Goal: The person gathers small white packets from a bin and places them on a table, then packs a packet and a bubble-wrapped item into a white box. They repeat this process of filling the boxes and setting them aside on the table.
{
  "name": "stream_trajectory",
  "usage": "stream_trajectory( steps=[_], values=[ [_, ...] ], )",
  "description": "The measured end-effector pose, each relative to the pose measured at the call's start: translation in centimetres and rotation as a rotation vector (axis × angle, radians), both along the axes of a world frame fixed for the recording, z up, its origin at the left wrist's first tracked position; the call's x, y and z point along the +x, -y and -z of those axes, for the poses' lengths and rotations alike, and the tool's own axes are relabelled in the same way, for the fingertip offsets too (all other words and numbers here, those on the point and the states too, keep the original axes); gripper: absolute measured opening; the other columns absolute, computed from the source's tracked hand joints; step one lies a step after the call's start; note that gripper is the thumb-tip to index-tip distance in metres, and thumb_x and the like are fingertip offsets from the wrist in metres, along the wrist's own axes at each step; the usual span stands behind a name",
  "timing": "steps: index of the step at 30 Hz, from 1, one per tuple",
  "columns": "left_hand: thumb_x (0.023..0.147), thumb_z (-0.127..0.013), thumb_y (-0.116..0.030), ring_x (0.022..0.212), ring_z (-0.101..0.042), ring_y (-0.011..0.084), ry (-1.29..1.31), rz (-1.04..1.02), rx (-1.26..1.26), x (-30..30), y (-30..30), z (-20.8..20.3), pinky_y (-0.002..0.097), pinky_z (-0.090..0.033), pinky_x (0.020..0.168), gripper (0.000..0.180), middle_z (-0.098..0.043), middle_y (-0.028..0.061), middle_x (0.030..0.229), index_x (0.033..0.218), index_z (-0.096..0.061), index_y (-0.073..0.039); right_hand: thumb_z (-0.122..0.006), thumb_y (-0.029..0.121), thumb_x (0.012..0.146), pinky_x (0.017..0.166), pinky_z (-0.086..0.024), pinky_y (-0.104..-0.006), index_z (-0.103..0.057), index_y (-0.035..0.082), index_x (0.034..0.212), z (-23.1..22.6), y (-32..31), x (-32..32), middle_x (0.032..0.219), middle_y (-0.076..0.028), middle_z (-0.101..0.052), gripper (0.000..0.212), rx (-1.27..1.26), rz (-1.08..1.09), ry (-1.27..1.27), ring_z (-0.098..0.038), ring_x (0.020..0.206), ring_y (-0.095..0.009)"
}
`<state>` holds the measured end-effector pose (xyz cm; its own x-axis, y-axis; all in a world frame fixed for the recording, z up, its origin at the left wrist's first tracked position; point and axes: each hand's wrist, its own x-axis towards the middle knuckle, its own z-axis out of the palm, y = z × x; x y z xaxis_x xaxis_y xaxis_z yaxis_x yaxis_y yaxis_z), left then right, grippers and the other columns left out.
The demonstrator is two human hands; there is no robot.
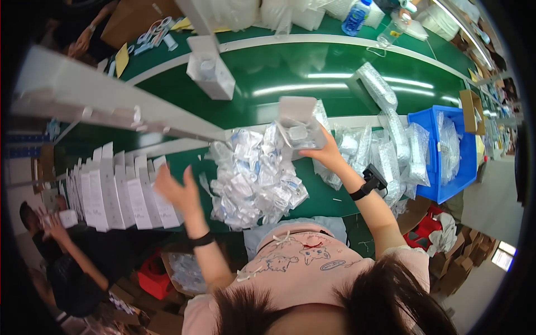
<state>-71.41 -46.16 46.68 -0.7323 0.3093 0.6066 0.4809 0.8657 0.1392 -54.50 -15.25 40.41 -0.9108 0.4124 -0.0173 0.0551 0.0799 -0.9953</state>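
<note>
My right hand grips an open white box with its flap raised, above the far right part of a pile. A clear plastic-wrapped item shows inside the box. The pile of small clear bags, with white and blue pieces in them, lies between my hands. To the left, my left hand has its thumb and fingers apart and holds nothing. It is beside the near end of a row of upright white boxes; whether it touches them I cannot tell.
Another open white box stands farther back. Bubble-wrapped packages lie right of the pile, before a blue bin. A white metal post crosses the left side. Bottles stand on the back shelf. A co-worker's hand shows at left.
</note>
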Motion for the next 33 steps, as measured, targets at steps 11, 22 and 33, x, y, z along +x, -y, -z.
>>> stream_trajectory(
  steps=[11, 22, 33],
  values=[
    [0.056, -0.072, -0.006, 0.123, -0.026, 0.0346, 0.615, -0.186, -0.36, 2.5, 14.1, 4.6, 0.04, -0.024, 0.099, 0.096, -0.021, 0.0176, 0.137, 0.134, -0.015, 0.001, -0.07, 0.009, 0.067, 0.092, -0.035, -0.029, -0.031, 0.003, 0.13, 0.8, -10.3, -14.4, 0.118, -0.008, -0.048, 0.074, 0.04, 0.237, -0.254, -0.044, 0.109, -0.016],
    [0.059, -0.074, -0.01, 0.122, -0.029, 0.0291, 0.763, 0.563, 0.398, 8.4, -11.2, -3.3, 0.0403, -0.031, 0.096, 0.08, -0.024, 0.0178, 0.13, 0.124, -0.027, -0.005, -0.045, 0.037, 0.087, 0.093, -0.035, -0.0353, -0.026, 0.007, 0.133, -2.5, 2.3, -3.7, 0.123, -0.012, -0.043, 0.058, -0.6, -0.042, -0.353, -0.038, 0.118, -0.021],
    [0.057, -0.076, -0.009, 0.107, -0.039, 0.0254, 1.313, 0.789, 0.849, 3.9, -21.4, 0.9, 0.0367, -0.039, 0.086, 0.09, -0.028, 0.0136, 0.121, 0.128, -0.022, -0.012, -0.062, 0.03, 0.071, 0.089, -0.035, -0.0432, -0.045, 0.015, 0.121, 3.5, -14.0, -6.1, 0.109, -0.018, -0.048, 0.055, 1.096, 0.159, 0.113, -0.039, 0.109, -0.033]
  ],
)
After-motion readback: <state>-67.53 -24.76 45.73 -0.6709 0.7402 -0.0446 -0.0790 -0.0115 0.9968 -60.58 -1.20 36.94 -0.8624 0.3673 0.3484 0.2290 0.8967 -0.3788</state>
